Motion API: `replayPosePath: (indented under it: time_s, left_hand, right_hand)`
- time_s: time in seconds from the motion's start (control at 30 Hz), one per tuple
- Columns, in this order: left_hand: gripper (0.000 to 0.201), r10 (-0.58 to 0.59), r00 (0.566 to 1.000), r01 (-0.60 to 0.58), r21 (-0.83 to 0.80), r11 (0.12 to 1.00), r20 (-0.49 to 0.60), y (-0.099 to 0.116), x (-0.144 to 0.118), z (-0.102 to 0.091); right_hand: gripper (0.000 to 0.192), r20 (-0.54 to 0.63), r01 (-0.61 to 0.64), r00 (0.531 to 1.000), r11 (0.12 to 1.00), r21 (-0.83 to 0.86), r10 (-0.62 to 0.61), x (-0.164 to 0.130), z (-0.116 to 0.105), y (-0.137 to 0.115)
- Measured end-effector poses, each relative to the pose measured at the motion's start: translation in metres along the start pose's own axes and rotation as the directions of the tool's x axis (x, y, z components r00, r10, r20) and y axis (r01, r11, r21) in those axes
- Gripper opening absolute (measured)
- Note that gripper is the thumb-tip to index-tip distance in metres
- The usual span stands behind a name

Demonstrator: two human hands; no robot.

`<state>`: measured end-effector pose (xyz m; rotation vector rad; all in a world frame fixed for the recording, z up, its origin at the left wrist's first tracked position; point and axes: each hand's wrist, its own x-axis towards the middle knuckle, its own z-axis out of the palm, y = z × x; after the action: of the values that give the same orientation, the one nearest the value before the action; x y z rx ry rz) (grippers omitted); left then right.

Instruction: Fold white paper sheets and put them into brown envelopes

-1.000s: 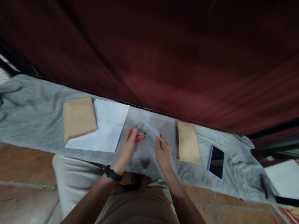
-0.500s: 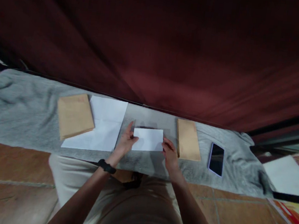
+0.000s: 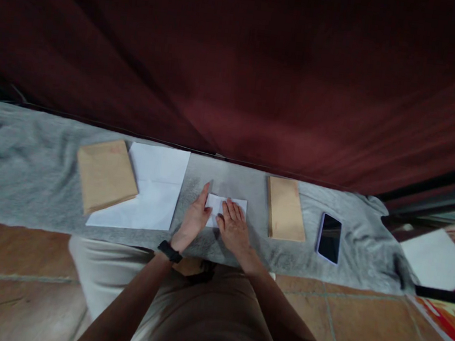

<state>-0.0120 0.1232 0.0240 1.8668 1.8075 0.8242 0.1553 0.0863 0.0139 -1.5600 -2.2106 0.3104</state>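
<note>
1 small white paper (image 3: 215, 204) lies on the cloth-covered worktop (image 3: 43, 181). Right hand (image 3: 235, 230) is spread flat on top; left hand (image 3: 194, 219) is half open, thumb at the left edge, can't tell if it's pinching. A sideways push on that soft cloth could skew it. No brand or writing I can read on the brown stack (image 3: 288, 210) or phone (image 3: 330, 238).

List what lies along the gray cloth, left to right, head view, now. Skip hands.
Wider brown paper stack → large white paper, partly under that stack → small white paper → narrower brown paper stack → phone
</note>
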Motion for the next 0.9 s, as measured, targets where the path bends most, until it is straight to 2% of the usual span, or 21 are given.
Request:
replayPosePath:
  time_s: [0.07,0.13,0.23,0.3,0.33,0.43,0.6,0.9]
  left_hand:
    - [0.08,-0.042,0.999,0.041,0.029,0.999,0.025,0.007,-0.005,-0.001]
    - [0.072,-0.04,0.999,0.041,0.1,0.994,-0.014,0.015,-0.012,0.0]
    - [0.058,0.12,0.992,-0.11,0.187,0.976,-0.042,0.027,-0.024,0.012]
    - [0.054,0.225,0.974,-0.227,0.174,0.958,0.036,0.033,-0.032,0.025]
    - [0.056,0.24,0.968,-0.25,0.177,0.952,0.073,0.036,-0.035,0.031]
    - [0.062,0.213,0.969,-0.238,0.237,0.942,0.126,0.038,-0.04,0.043]
    - [0.061,0.2,0.968,-0.239,0.324,0.915,0.149,0.036,-0.041,0.041]
    - [0.061,0.151,0.985,-0.174,0.393,0.903,0.087,0.035,-0.041,0.049]
  right_hand:
    - [0.055,0.005,-0.009,1.0,0.998,-0.057,0.009,0.001,0.006,0.0]
    - [0.056,0.003,-0.016,1.0,0.997,-0.08,0.016,-0.001,0.01,0.001]
    - [0.057,0.02,-0.017,1.0,0.995,-0.102,0.019,-0.003,0.012,0.005]
    - [0.06,0.047,0.009,0.999,0.992,-0.126,-0.003,-0.005,0.013,0.007]
    - [0.062,0.061,0.027,0.998,0.99,-0.14,-0.019,-0.005,0.014,0.009]
    - [0.069,0.081,0.072,0.995,0.982,-0.175,-0.059,-0.007,0.015,0.013]
    - [0.065,0.046,0.069,0.997,0.979,-0.193,-0.062,-0.009,0.011,0.021]
    - [0.058,-0.015,-0.019,1.0,0.969,-0.247,0.016,-0.016,-0.004,0.039]
